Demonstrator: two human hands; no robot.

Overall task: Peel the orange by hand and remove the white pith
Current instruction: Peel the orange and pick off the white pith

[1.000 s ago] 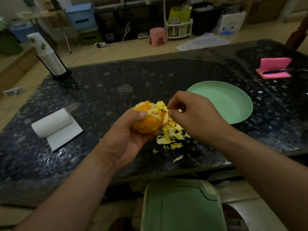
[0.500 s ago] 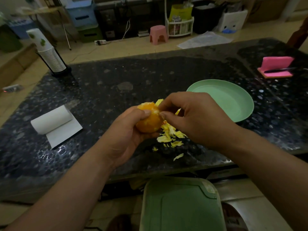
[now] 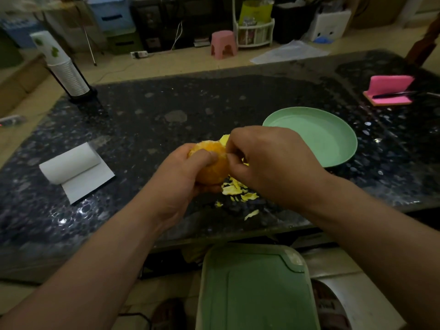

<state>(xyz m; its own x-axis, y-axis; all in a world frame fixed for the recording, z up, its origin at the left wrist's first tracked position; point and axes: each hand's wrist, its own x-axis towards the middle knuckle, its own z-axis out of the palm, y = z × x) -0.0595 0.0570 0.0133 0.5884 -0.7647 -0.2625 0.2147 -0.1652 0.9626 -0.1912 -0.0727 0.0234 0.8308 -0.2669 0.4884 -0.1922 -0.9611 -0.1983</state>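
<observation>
My left hand (image 3: 183, 177) grips a mostly peeled orange (image 3: 214, 167) above the dark stone table (image 3: 166, 110), thumb across its top. My right hand (image 3: 269, 160) is curled against the orange's right side, and its thumb and fingertips pinch a yellowish strip of pith (image 3: 224, 140) at the fruit's upper edge. Several torn bits of peel and pith (image 3: 238, 190) lie in a heap on the table just below and right of the fruit, partly hidden by my right hand.
An empty green plate (image 3: 312, 135) sits to the right of my hands. A paper towel roll (image 3: 71, 165) lies at the left, a cup stack (image 3: 63, 67) at the far left corner, a pink holder (image 3: 390, 90) at the far right. A green lid (image 3: 254, 287) sits below the table edge.
My left hand has turned the orange so its thumb lies over the top. My right hand has moved in closer against the fruit, covering more of the peel heap.
</observation>
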